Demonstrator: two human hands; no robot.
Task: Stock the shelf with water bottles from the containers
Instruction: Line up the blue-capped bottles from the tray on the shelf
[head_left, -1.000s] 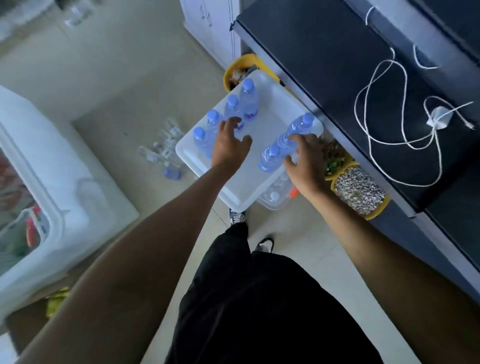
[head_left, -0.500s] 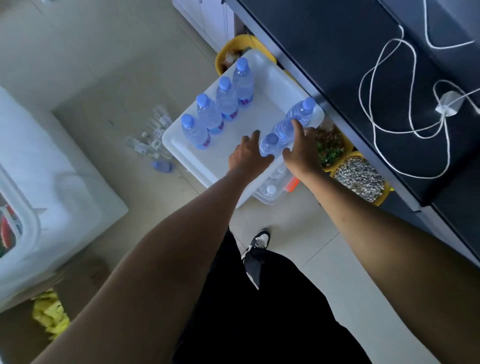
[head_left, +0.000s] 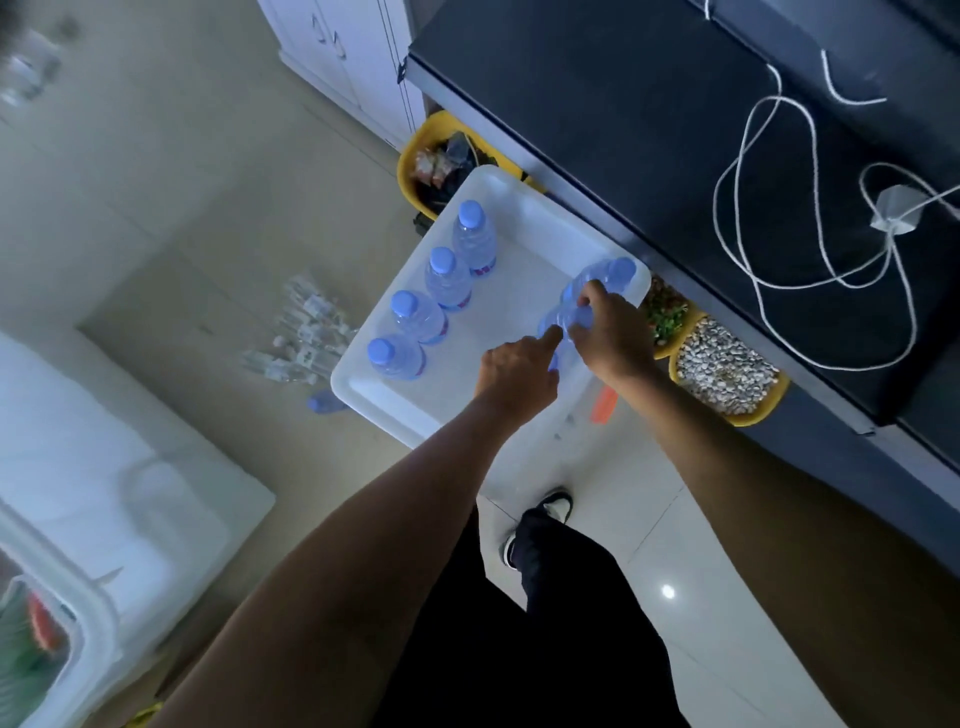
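The right hand (head_left: 613, 340) has its fingers curled round a water bottle (head_left: 569, 314) at the right side of a white tray (head_left: 519, 223), with another bottle (head_left: 608, 273) just behind it by the tray's rim. The left hand (head_left: 514, 374) is close beside it, forefinger stretched out to touch that same bottle; whether it grips anything cannot be told. Along the tray's left side four bottles (head_left: 447, 278) stand upright in a row, all with blue caps and a band of pink and blue label low on the body; the writing is too small to read. Right of the tray are a yellow bowl of seeds (head_left: 727, 369) and a bowl of greens (head_left: 667, 317), under the edge of a dark worktop (head_left: 597, 130) that carries a white cable (head_left: 748, 270). More bottles (head_left: 301, 332) lie blurred on the floor
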